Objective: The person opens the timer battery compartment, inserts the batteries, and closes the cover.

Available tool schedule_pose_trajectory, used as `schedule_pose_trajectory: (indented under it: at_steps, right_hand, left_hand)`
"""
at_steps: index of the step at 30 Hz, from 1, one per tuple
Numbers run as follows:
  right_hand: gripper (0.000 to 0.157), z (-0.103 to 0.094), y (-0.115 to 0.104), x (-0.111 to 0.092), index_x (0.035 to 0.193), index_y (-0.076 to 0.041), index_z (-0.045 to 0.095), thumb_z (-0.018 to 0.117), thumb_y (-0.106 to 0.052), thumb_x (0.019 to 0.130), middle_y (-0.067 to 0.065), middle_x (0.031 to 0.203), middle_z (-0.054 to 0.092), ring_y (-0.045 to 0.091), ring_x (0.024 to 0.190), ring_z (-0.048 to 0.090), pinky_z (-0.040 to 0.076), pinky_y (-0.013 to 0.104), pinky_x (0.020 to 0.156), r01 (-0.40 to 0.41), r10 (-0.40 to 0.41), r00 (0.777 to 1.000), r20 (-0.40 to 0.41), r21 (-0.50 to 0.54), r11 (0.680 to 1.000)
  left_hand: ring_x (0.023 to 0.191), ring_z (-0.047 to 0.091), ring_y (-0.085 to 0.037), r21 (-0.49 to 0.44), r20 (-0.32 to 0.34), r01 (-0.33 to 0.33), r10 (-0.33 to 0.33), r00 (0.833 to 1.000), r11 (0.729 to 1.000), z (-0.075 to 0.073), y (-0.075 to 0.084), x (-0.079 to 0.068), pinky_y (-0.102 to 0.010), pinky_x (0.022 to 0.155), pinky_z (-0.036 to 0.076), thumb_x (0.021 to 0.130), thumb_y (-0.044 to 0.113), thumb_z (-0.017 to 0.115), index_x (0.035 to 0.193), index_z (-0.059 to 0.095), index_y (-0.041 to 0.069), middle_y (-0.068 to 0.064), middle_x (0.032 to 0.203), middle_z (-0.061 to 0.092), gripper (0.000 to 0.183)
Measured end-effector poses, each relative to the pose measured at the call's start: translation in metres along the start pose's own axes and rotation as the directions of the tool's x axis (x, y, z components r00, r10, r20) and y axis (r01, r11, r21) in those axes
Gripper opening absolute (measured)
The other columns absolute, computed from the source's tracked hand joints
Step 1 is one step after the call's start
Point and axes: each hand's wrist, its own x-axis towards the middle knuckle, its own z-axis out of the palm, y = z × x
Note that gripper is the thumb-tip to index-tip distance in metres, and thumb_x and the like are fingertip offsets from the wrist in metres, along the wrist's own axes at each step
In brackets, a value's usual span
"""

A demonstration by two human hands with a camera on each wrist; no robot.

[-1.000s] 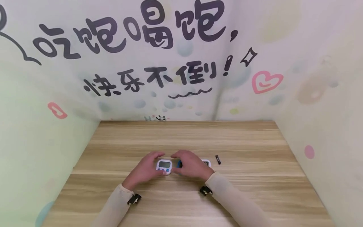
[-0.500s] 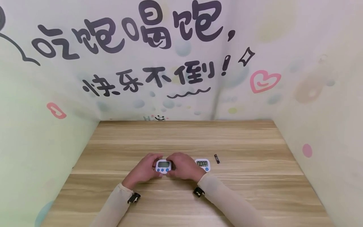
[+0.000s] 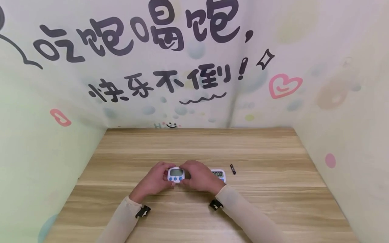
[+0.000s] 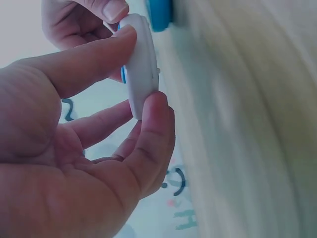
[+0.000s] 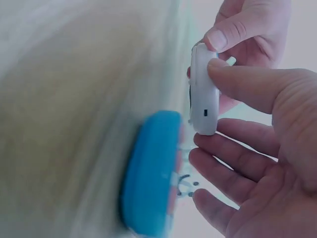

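Note:
A small white digital timer (image 3: 176,174) with blue buttons and a blank screen is held between both hands. My left hand (image 3: 156,179) grips its left side, thumb along the near edge and fingers at the far edge. My right hand (image 3: 197,175) pinches the right side with its thumb and fingers. In the right wrist view, the timer's white edge (image 5: 205,89) shows a small dark slot, and it sits above the table. A blue rounded object (image 5: 153,173) lies close under the right hand, which hides it in the head view.
A second white timer (image 3: 221,173) with digits on its screen lies on the wooden table (image 3: 194,145), partly covered by the right hand. Right of it lies a small dark battery (image 3: 233,169). Printed walls enclose the table at the back and sides.
My right hand has moved left from over the blue object onto the timer's right side. Both hands now hold the timer, which has risen slightly.

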Motion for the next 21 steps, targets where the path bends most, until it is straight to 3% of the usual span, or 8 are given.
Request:
schedule_pose_trajectory:
  at_steps: [4, 8, 16, 21]
  right_hand:
    - [0.055, -0.009, 0.004, -0.008, 0.141, -0.012, 0.066, 0.083, -0.034, 0.093, 0.002, 0.138, 0.069, 0.02, 0.127, 0.065, 0.056, 0.041, 0.112, -0.008, 0.01, 1.0, -0.02, 0.086, 0.996]
    - [0.054, -0.017, 0.009, -0.02, 0.142, -0.013, 0.065, 0.083, -0.03, 0.094, 0.0, 0.138, 0.068, 0.019, 0.123, 0.067, 0.059, 0.041, 0.106, 0.005, 0.007, 0.999, -0.053, 0.208, 0.978]
    - [0.051, -0.022, 0.021, -0.043, 0.139, -0.011, 0.065, 0.084, -0.02, 0.093, 0.002, 0.133, 0.068, 0.014, 0.107, 0.073, 0.066, 0.029, 0.091, 0.042, 0.013, 0.992, -0.126, 0.422, 0.906]
    - [0.051, -0.029, 0.025, -0.056, 0.139, -0.01, 0.065, 0.085, -0.016, 0.092, 0.004, 0.133, 0.068, 0.017, 0.106, 0.072, 0.068, 0.039, 0.09, 0.03, 0.047, 0.988, -0.148, 0.478, 0.878]
  left_hand:
    - [0.101, 0.064, -0.02, -0.064, 0.005, -0.019, 0.02, 1.0, 0.998, -0.002, 0.01, -0.002, -0.03, 0.084, 0.064, 0.086, 0.011, 0.089, 0.144, 0.062, 0.007, -0.01, 0.122, 0.061, 0.064]
    - [0.103, 0.066, -0.022, -0.109, 0.008, -0.065, 0.066, 0.998, 0.992, -0.002, 0.022, -0.005, -0.03, 0.085, 0.064, 0.087, 0.014, 0.089, 0.144, 0.061, 0.007, -0.011, 0.124, 0.064, 0.065]
    - [0.107, 0.065, -0.022, -0.198, 0.006, -0.155, 0.159, 0.987, 0.968, 0.006, 0.036, -0.007, -0.024, 0.086, 0.064, 0.088, 0.022, 0.089, 0.146, 0.06, 0.008, -0.011, 0.129, 0.063, 0.067]
    - [0.108, 0.064, -0.024, -0.257, -0.016, -0.197, 0.2, 0.98, 0.946, 0.015, 0.043, -0.005, -0.026, 0.087, 0.066, 0.088, 0.021, 0.089, 0.146, 0.06, 0.008, -0.014, 0.132, 0.062, 0.066]
